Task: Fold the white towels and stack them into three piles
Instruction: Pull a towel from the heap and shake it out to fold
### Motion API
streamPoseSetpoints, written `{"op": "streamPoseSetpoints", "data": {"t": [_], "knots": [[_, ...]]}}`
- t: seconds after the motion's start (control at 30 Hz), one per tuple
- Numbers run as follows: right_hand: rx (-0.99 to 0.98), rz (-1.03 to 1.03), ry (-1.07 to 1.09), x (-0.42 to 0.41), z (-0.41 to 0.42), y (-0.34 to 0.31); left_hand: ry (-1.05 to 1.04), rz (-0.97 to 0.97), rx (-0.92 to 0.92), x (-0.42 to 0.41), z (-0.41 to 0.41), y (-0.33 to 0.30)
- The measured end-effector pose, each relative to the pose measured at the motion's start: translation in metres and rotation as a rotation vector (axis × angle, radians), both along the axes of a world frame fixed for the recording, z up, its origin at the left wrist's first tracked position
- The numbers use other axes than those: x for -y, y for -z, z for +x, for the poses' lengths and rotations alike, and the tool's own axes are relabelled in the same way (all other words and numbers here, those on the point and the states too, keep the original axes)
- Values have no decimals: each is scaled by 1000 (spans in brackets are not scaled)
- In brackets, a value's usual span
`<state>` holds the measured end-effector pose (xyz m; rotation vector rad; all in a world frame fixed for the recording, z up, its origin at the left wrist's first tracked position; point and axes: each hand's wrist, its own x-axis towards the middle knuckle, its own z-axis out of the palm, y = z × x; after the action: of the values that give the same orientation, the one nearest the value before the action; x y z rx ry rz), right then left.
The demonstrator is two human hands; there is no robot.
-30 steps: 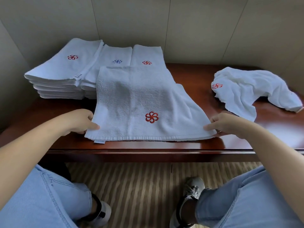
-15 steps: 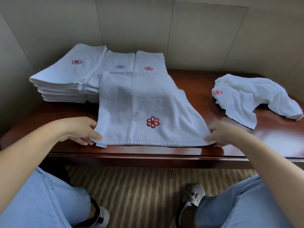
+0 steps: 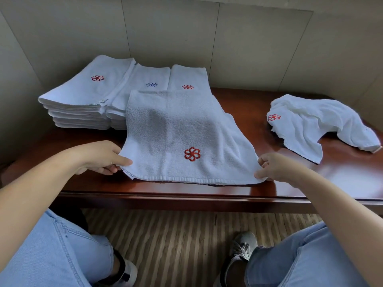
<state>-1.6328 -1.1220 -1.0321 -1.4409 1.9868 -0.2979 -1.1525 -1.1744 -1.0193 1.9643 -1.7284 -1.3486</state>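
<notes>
Towel point(image 3: 178, 137) corners now lifted, pinched between both hands' fingers point(image 3: 122, 161).

We see through one wide-angle head camera, looking forward and down from close above the table point(image 3: 228, 195). It faces the wall point(image 3: 186, 38); our knees and the floor point(image 3: 176, 245) fill the bottom edge.

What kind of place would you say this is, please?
Probably a hotel or spa linen room: matching logo towels stacked in piles on a polished wooden table, with plain panelled walls.
</notes>
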Motion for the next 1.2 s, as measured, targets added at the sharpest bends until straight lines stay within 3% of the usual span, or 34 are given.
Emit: {"op": "streamPoseSetpoints", "data": {"t": [0.43, 0.63, 0.87, 1.07, 1.2], "knots": [[259, 93, 22, 4, -36, -13, -43, -103, 9, 4, 5, -3], [371, 126, 55, 3, -40, -16, -82, -105, -74, 5, 5, -4], [379, 122, 58, 0, -38, -21, -133, -112, -94, 2, 5, -5], [477, -25, 105, 0, -38, -23, -327, -141, -455, -2, -5, -13], [710, -194, 162, 3, -38, -29, -317, -172, -732, -7, -5, -24]]}}
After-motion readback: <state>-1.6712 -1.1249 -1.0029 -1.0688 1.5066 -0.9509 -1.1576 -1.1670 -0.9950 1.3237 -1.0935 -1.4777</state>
